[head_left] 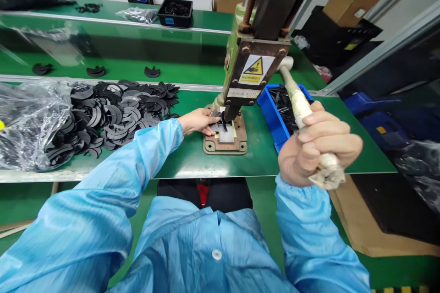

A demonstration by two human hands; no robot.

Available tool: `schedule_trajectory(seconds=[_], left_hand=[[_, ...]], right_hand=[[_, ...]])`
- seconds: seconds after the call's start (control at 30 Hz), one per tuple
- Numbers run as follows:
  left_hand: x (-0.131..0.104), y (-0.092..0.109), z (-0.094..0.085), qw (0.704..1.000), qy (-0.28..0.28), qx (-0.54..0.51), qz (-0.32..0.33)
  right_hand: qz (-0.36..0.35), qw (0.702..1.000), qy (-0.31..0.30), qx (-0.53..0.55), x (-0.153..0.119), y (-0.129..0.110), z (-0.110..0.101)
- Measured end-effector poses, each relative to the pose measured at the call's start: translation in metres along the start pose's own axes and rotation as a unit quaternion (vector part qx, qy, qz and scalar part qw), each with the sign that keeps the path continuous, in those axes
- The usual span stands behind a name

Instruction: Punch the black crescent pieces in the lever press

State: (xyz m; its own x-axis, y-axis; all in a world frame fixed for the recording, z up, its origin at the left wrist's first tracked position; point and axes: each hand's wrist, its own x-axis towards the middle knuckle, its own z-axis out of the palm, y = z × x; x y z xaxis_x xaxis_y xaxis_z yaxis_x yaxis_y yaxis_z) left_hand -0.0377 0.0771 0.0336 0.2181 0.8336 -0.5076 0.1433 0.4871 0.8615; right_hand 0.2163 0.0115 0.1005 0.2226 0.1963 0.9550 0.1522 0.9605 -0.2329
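A green hand press stands on the bench in front of me, its dark ram low over the base plate. My left hand is closed, pinching a dark curved piece on the press base, right beside the ram. My right hand wraps round the press lever, a handle covered in worn, whitish wrapping. Left of the press lies a large heap of black and grey crescent-shaped pieces, partly inside a clear plastic bag.
To the right of the press is a blue bin of black parts. Behind, a conveyor belt carries several crescent pieces. A black tray stands on the back ledge. Cardboard lies low at my right.
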Motion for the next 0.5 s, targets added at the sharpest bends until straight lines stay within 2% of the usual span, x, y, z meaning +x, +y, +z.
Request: schedule_trajectory(seconds=[0.13, 0.2, 0.27, 0.3, 0.37, 0.43, 0.5], left_hand=[[-0.007, -0.004, 0.003, 1.000, 0.009, -0.014, 0.024], [-0.014, -0.007, 0.003, 0.999, 0.011, -0.025, 0.039], [-0.026, -0.012, 0.001, 0.997, 0.017, -0.032, 0.062], [-0.035, -0.014, 0.000, 0.996, 0.020, -0.034, 0.079], [-0.055, -0.019, -0.003, 0.992, 0.021, -0.040, 0.119], [-0.078, -0.023, -0.006, 0.987, 0.006, -0.045, 0.156], [-0.099, -0.026, -0.005, 0.983, -0.017, -0.047, 0.179]], right_hand=[[-0.012, 0.999, -0.026, 0.033, 0.057, 0.002, 0.010], [0.016, 0.997, -0.049, 0.056, 0.088, 0.005, 0.014], [0.060, 0.994, -0.076, 0.053, 0.104, 0.010, 0.015], [0.074, 0.994, -0.076, 0.037, 0.104, 0.013, 0.014], [0.083, 0.995, -0.053, -0.012, 0.081, 0.019, 0.011], [0.114, 0.990, -0.026, -0.074, 0.033, 0.021, 0.008], [0.184, 0.976, -0.080, -0.085, -0.024, 0.014, 0.007]])
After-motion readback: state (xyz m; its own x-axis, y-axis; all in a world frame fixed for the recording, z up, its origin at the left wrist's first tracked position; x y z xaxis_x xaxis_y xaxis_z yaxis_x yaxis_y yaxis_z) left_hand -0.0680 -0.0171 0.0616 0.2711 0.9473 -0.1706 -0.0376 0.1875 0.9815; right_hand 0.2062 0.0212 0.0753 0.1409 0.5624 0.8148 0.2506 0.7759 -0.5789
